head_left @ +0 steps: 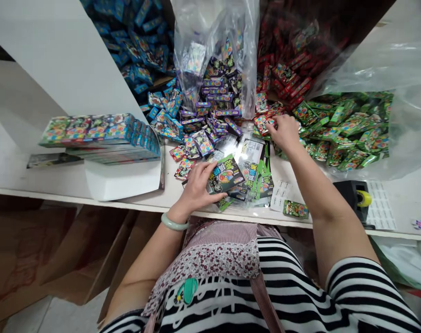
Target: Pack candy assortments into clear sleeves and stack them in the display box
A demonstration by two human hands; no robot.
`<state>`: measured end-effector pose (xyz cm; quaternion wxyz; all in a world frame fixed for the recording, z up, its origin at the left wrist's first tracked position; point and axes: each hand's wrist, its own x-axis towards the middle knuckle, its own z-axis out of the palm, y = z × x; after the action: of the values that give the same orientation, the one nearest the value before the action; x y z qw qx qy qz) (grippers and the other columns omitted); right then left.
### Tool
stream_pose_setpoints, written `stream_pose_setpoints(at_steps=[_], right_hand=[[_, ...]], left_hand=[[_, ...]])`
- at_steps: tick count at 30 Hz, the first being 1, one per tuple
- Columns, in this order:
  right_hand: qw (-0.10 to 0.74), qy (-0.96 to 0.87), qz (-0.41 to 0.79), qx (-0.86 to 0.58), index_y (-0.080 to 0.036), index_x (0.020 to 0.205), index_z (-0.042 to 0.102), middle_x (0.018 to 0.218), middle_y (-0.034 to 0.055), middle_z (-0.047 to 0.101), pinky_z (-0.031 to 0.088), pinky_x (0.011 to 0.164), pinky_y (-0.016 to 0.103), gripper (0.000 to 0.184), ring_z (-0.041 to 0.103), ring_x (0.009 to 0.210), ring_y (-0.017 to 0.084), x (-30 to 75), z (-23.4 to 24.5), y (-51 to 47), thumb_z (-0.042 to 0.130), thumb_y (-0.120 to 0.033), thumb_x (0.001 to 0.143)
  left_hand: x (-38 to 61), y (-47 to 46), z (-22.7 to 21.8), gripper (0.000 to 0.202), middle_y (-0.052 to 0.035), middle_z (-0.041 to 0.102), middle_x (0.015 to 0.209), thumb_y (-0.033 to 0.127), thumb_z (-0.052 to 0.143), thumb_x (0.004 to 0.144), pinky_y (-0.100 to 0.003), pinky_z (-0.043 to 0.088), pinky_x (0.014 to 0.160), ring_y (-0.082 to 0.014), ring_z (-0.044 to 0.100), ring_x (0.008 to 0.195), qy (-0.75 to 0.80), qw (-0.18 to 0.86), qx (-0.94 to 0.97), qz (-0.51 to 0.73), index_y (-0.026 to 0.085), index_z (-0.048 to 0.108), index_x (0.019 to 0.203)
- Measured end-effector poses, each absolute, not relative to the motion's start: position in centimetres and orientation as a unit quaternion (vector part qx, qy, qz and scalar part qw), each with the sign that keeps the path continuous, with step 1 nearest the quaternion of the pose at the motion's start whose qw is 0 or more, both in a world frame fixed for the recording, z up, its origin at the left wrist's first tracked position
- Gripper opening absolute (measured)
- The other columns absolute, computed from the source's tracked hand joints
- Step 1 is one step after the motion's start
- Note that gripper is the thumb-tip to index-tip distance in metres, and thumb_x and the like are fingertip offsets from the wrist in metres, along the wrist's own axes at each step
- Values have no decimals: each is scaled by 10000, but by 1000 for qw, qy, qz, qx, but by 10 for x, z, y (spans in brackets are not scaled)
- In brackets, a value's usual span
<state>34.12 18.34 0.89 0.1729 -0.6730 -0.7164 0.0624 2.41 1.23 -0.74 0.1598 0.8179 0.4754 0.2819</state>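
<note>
My left hand (198, 185), with a pale green bangle at its wrist, grips the left side of a flat black-and-green printed packet (228, 175) between spread fingers and thumb. Under and beside it lie more printed packets (262, 178) and clear plastic sleeves (248, 150). My right hand (284, 131) reaches forward, its fingertips pinching a small red candy box (261, 124) at the front of the red pile. Several purple boxes (202, 142) and a red box (184, 168) lie just beyond my left hand.
Piles of blue boxes (167, 118), purple boxes (219, 97), red boxes (289, 78) and green boxes (352, 125) line the back. A white tray (127, 178) with stacked boxes (102, 132) stands left. A tape dispenser (352, 199), label sheet (380, 206) and green box (295, 209) lie right.
</note>
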Motion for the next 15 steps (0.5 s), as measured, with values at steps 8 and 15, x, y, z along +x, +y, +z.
stream_pose_setpoints(at_steps=[8,15], right_hand=[[102,-668,119,-727,-102,1105,681,1161,187,697,434,994,502,399,634,1080,338,322,4,210,694,-354,796],[261,-761,117,-583,-168,1195,648,1152,124,709,487,949,461,356,634,1057,281,326,21,144,502,-193,872]], left_hand=[[13,9,-9,952,-148,476,1345,577,767,755,-562,441,1094,-357,495,1264,496,153,806,283,263,318,1534],[1,10,-5,945,-139,484,1310,605,745,763,-540,454,1087,-343,512,1232,516,117,790,309,261,316,1531]])
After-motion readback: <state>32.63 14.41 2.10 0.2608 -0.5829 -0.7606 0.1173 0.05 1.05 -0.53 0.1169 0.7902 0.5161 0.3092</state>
